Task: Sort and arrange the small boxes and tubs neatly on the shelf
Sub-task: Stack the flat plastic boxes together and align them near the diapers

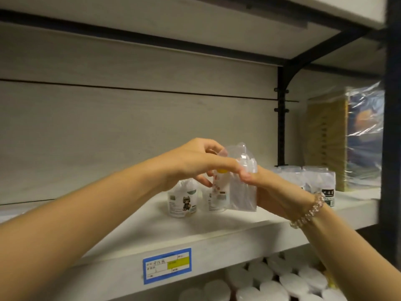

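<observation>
A small white tub with a cartoon animal on its label stands on the pale shelf. Right of it, a tub with a yellow spot on top is pinched near its top by my left hand. My right hand, with a bead bracelet on the wrist, grips a clear plastic-wrapped pack that stands upright against that tub. Two more wrapped tubs with dark labels stand further right on the shelf.
A tall pack in clear film stands at the shelf's right end by the black upright. A blue-framed label is stuck on the shelf's front edge. Several white lidded tubs fill the shelf below.
</observation>
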